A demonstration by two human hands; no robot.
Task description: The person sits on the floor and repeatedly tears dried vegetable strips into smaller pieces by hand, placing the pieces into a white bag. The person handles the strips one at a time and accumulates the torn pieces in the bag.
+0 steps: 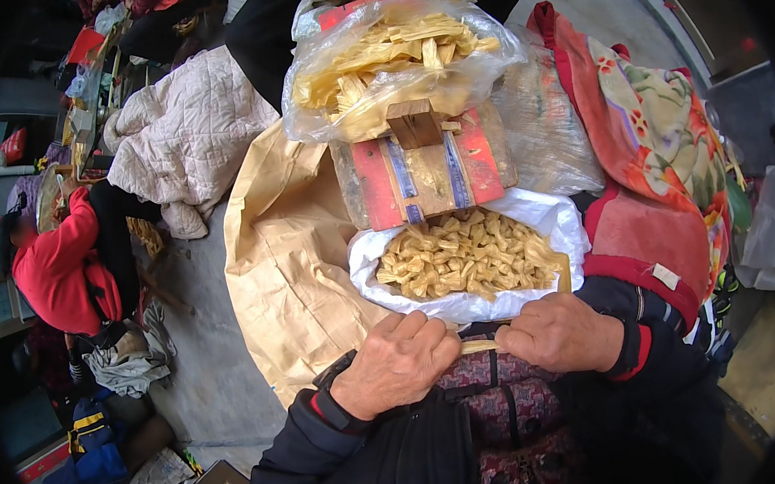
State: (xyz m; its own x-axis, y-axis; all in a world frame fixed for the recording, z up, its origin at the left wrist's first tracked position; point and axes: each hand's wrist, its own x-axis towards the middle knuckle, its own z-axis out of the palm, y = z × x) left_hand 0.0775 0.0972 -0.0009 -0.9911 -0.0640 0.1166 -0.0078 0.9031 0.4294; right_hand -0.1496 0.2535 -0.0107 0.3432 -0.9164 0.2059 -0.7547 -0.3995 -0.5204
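Close to my body, my left hand [398,362] and my right hand [561,334] are both closed on a thin pale yellow strip [479,346], which shows between them. Just beyond lies a white plastic sack [369,271], rolled open and full of small knotted yellow pieces [465,256]. Above the sack is a worn wooden board [430,176] with red parts and blue tape, bearing a slotted brown wooden block [414,123]. Behind the block, a clear plastic bag [307,117] holds flat yellow strips [439,37].
Brown paper [293,264] spreads at the left, with a pale quilted blanket [191,128] beyond. A floral red blanket [655,218] lies at the right. A person in a red top [61,263] sits at the far left; another person's dark-clad legs [256,39] flank the clear bag.
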